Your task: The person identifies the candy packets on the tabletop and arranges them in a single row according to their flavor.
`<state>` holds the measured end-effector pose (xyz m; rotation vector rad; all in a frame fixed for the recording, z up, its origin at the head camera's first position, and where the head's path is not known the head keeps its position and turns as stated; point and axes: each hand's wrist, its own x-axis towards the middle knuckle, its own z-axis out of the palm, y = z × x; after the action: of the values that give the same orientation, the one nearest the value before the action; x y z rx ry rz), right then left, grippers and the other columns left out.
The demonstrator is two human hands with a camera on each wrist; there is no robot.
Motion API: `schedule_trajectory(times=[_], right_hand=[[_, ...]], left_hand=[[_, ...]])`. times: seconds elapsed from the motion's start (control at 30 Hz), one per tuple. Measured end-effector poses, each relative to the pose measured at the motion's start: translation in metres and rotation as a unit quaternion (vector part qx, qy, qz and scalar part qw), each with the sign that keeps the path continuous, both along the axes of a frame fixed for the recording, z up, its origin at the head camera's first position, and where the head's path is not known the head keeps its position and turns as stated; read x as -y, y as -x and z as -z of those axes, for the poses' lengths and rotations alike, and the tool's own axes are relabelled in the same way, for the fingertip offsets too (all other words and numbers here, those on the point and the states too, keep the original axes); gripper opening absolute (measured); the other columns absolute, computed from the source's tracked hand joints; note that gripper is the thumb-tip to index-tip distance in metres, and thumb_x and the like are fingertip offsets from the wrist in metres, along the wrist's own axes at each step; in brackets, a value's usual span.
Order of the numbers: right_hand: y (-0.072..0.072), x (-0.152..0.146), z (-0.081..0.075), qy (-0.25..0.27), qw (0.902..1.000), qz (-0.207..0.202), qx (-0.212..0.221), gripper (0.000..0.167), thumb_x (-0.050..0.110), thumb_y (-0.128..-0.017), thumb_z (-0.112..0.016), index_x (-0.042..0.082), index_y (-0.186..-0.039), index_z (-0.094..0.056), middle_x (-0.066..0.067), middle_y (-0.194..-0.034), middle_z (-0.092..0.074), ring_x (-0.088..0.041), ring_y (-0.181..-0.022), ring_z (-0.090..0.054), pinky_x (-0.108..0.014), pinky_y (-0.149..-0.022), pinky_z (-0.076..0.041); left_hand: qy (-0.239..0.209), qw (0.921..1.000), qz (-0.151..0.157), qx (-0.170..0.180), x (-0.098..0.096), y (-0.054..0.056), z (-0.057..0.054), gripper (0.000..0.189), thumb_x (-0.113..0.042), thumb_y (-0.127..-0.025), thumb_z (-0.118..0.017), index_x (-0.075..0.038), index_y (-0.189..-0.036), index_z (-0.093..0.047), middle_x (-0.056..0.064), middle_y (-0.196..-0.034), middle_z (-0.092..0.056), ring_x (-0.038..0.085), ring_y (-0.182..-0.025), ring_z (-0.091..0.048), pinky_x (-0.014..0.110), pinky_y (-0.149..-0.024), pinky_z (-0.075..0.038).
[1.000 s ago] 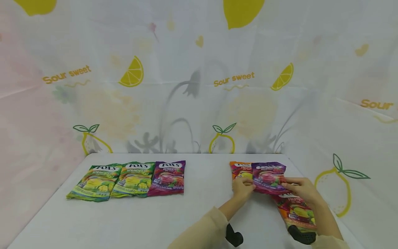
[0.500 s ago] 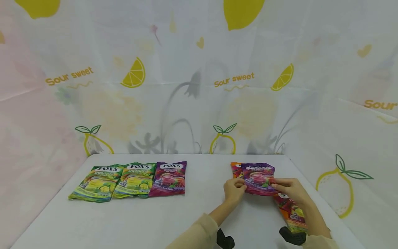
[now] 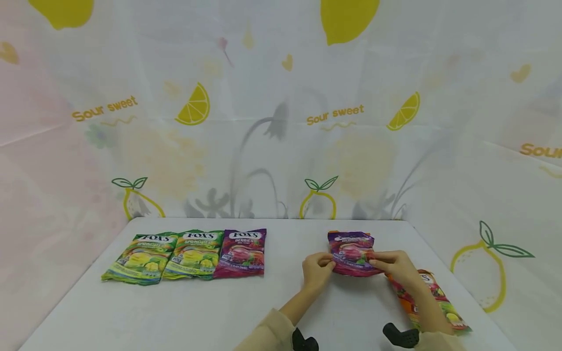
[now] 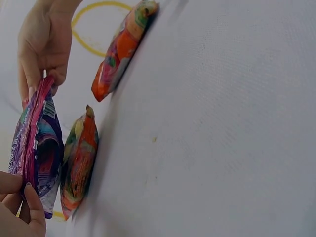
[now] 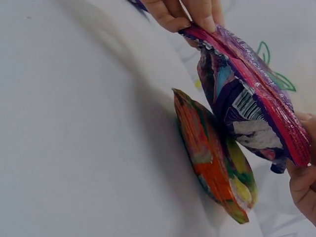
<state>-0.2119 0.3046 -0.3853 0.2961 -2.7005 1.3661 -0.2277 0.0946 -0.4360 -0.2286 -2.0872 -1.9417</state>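
A purple FOX'S Berries candy bag (image 3: 351, 251) hangs between both hands in the head view. My left hand (image 3: 317, 273) pinches its lower left corner, and my right hand (image 3: 398, 269) pinches the lower right one. Directly beneath it lies an orange candy bag (image 4: 81, 160), mostly hidden in the head view but plain in both wrist views. The purple bag's underside, with a barcode, shows in the right wrist view, close above the orange bag; whether they touch I cannot tell. Another orange candy bag (image 3: 443, 297) lies under my right forearm, partly covered.
On the table's left side, two green FOX'S Spring Tea bags (image 3: 142, 258) (image 3: 193, 256) and a purple FOX'S Berries bag (image 3: 240, 253) lie in a row. A lemon-printed cloth (image 3: 281, 146) stands behind the white table (image 3: 175, 317).
Both hands have carried the purple bag leftward, from beside the rear orange bag to over it. More of the orange bag at the right now shows. The row on the left stays put.
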Motion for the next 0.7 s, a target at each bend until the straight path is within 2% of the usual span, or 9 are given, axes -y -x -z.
schedule_trajectory(times=[0.07, 0.23, 0.43, 0.57, 0.7], right_hand=[[0.001, 0.005, 0.000, -0.003, 1.0000, -0.003, -0.006, 0.029, 0.011, -0.088, -0.064, -0.009, -0.109, -0.065, -0.027, -0.113, -0.062, -0.016, -0.103, -0.058, -0.019, -0.079, -0.047], [0.004, 0.019, 0.002, -0.009, 0.9999, 0.007, 0.007, 0.029, 0.010, -0.088, -0.065, -0.010, -0.110, -0.064, -0.029, -0.116, -0.060, -0.036, -0.111, -0.054, -0.032, -0.085, -0.048], [0.008, 0.032, 0.006, 0.006, 0.9998, 0.003, 0.018, 0.029, 0.007, -0.088, -0.064, -0.012, -0.109, -0.063, -0.031, -0.120, -0.057, -0.041, -0.114, -0.052, -0.039, -0.088, -0.047], [0.011, 0.039, 0.009, 0.007, 0.9998, -0.004, 0.020, 0.029, 0.009, -0.088, -0.065, -0.010, -0.108, -0.064, -0.030, -0.119, -0.057, -0.036, -0.107, -0.054, -0.030, -0.082, -0.049], [0.012, 0.046, 0.012, 0.015, 0.9997, -0.009, 0.019, 0.028, 0.009, -0.087, -0.065, -0.010, -0.108, -0.065, -0.028, -0.115, -0.059, -0.026, -0.096, -0.052, -0.023, -0.073, -0.047]], left_hand=[[0.003, 1.0000, -0.002, 0.001, 0.005, 0.000, 0.001, 0.010, 0.010, -0.075, -0.067, 0.008, -0.085, -0.069, 0.014, -0.079, -0.070, 0.015, -0.070, -0.066, 0.020, -0.060, -0.052], [0.005, 1.0000, -0.004, 0.005, 0.017, -0.001, 0.004, 0.011, 0.009, -0.076, -0.067, 0.008, -0.086, -0.069, 0.015, -0.080, -0.070, 0.017, -0.071, -0.066, 0.020, -0.061, -0.053], [-0.002, 1.0000, -0.007, 0.002, 0.030, 0.000, 0.005, 0.012, 0.010, -0.075, -0.067, 0.009, -0.087, -0.069, 0.017, -0.080, -0.070, 0.021, -0.073, -0.068, 0.020, -0.063, -0.053], [-0.010, 0.9999, -0.008, -0.006, 0.038, -0.001, 0.007, 0.012, 0.011, -0.074, -0.067, 0.009, -0.086, -0.069, 0.018, -0.080, -0.070, 0.025, -0.073, -0.068, 0.020, -0.062, -0.053], [-0.010, 0.9998, -0.010, -0.010, 0.046, -0.002, 0.010, 0.012, 0.010, -0.074, -0.068, 0.009, -0.086, -0.069, 0.019, -0.081, -0.070, 0.026, -0.073, -0.068, 0.020, -0.062, -0.053]])
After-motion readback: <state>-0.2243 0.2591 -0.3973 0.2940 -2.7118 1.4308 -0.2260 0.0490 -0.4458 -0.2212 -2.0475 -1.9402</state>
